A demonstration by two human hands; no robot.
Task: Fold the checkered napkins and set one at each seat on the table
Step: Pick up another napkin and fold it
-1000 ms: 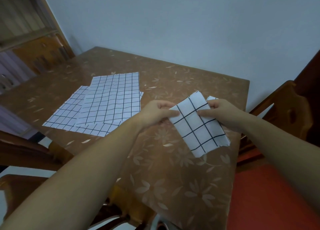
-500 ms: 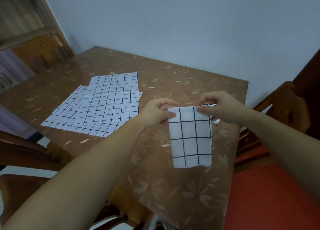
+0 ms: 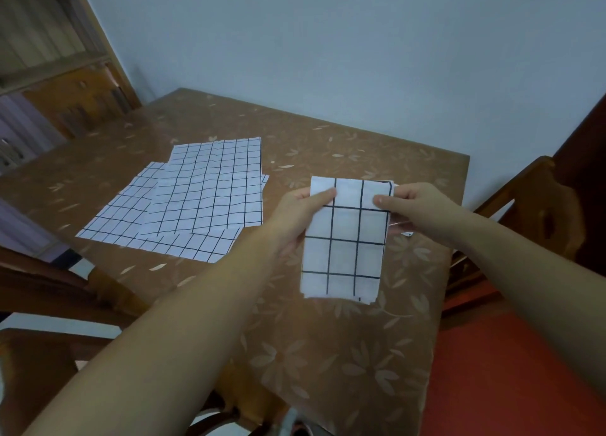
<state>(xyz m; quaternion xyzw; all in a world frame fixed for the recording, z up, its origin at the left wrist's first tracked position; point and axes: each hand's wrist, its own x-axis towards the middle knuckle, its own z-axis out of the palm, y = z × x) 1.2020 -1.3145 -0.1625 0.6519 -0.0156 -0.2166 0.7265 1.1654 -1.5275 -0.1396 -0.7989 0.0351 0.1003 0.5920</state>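
A folded white napkin with black grid lines (image 3: 344,248) hangs upright over the right part of the table (image 3: 344,353). My left hand (image 3: 300,217) pinches its upper left corner, thumb on the front. My right hand (image 3: 414,207) pinches the upper right corner the same way. A small white edge of cloth (image 3: 408,234) peeks out on the table behind the right hand. Left of the hands, a loose pile of unfolded checkered napkins (image 3: 203,199) lies flat on the table, overlapping each other.
The table wears a brown cloth with pale leaf prints. A wooden chair (image 3: 531,212) stands at the right side, another (image 3: 39,288) at the near left. A wooden shelf unit (image 3: 49,74) fills the far left corner. Red floor lies lower right.
The folded napkin has turned from a slant to hanging straight and now sits slightly higher. Both hands shifted their pinch to its top corners.
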